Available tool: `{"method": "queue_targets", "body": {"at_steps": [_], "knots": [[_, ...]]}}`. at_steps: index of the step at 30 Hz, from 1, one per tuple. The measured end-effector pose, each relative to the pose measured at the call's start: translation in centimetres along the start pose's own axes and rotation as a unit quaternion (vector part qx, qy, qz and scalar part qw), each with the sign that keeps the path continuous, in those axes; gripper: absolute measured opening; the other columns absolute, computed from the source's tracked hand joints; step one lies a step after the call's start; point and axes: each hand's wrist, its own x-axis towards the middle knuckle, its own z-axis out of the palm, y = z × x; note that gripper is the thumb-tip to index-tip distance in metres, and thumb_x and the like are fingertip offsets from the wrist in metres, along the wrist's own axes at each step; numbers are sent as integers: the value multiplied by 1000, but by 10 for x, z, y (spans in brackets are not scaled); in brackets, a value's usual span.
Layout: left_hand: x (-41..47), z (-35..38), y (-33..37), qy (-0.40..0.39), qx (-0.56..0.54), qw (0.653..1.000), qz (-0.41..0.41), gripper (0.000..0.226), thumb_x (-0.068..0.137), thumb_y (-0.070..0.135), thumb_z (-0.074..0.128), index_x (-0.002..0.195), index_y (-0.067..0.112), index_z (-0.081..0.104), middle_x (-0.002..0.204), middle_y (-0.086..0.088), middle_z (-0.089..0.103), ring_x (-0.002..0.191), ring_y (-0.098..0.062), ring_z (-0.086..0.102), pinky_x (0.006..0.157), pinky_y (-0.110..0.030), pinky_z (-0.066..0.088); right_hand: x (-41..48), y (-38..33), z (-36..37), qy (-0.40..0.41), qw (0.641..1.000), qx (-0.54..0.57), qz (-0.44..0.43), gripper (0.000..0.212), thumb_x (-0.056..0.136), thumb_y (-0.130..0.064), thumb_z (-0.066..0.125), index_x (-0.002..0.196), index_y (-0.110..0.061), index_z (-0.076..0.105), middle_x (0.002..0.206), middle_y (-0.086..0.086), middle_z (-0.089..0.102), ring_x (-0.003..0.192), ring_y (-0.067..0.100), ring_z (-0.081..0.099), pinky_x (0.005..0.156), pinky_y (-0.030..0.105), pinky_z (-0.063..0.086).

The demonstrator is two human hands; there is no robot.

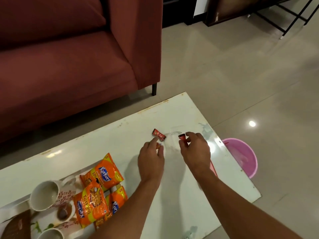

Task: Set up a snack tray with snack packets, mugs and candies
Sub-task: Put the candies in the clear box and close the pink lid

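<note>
Both my hands reach over the far right part of the white table (120, 140). My right hand (195, 150) pinches a small red candy (182, 137) between thumb and fingers. A second red candy (159, 134) lies on the table just beyond the fingertips of my left hand (151, 157), whose fingers curl around something small that I cannot make out. At the lower left, a floral tray (50, 226) holds three orange Kurkure snack packets (101, 171) (91, 204) (115, 204) and two white floral mugs (46, 194) (50, 234).
A maroon sofa (69, 57) stands behind the table. A pink bucket (241, 156) sits on the tiled floor past the table's right edge. A brown object (19, 225) lies on the tray's left. Black metal furniture legs (291, 19) stand at the far right.
</note>
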Motion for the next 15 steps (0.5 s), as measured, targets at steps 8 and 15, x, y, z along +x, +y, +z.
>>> {"method": "queue_targets", "body": {"at_steps": [8, 15], "knots": [[38, 34, 50, -51, 3, 994, 99, 47, 99, 39, 60, 142, 24, 54, 129, 1, 68, 120, -19, 60, 95, -33, 52, -18, 39, 0, 32, 996, 50, 65, 32, 95, -31, 62, 125, -21, 67, 123, -2, 64, 94, 18, 68, 79, 29, 49], [74, 41, -1, -91, 146, 983, 63, 54, 95, 10, 60, 146, 24, 49, 154, -2, 46, 136, -26, 43, 106, -37, 44, -36, 83, -8, 69, 992, 54, 86, 26, 92, -19, 63, 118, -23, 69, 118, -3, 64, 97, 19, 67, 76, 32, 52]]}}
